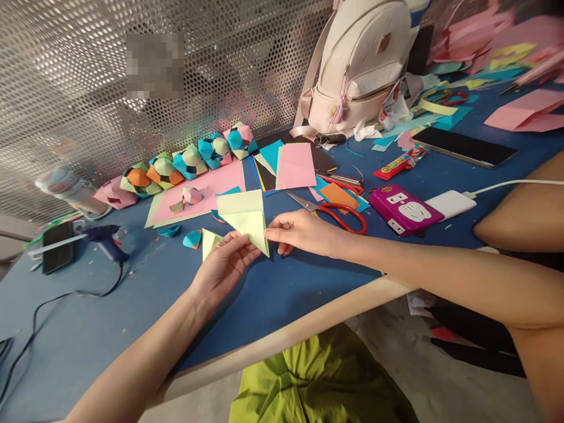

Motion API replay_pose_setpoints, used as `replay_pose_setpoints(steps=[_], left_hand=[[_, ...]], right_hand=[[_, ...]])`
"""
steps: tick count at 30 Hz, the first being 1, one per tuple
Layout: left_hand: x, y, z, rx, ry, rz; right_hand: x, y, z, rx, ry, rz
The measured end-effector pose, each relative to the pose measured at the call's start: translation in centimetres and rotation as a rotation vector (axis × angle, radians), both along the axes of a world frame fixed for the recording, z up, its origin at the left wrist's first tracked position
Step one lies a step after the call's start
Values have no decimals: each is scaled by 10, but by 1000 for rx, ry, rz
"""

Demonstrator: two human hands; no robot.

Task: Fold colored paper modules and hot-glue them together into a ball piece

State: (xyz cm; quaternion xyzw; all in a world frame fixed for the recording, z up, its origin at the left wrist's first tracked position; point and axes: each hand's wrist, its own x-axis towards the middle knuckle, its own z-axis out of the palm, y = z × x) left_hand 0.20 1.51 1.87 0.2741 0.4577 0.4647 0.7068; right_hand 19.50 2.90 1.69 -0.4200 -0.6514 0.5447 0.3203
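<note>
A pale yellow-green sheet of folded paper (251,228) is held above the blue table between my two hands. My left hand (231,255) pinches its lower edge, thumb on top. From the right, my right hand (299,234) grips the side edge between thumb and fingers. Behind it lies a pale green paper piece (240,201), and another pale piece (208,242) shows beside my left hand, partly hidden. Red-handled scissors (339,216) rest just beyond my right hand. Small blue and orange folded pieces (192,238) lie to the left.
A row of folded paper balls (189,160) stands along the perforated metal panel (229,70). At left are a glue gun (106,239) and a phone (59,249). To the right sit a purple power adapter (403,210), another phone (465,145) and a white backpack (365,64).
</note>
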Motion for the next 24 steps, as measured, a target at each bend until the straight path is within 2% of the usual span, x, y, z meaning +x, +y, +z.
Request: replay_pose_setpoints(steps=[5,12,18,24], left_hand=[[1,-2,0,-32,2,-15],[4,-2,0,-10,40,-8],[7,-5,0,62,45,97],[7,-5,1,68,11,172]], right_hand=[[-9,1,1,-157,43,-33],[-4,-2,2,-136,18,23],[-3,-8,6,-192,-5,70],[-4,-14,7,-212,-74,120]])
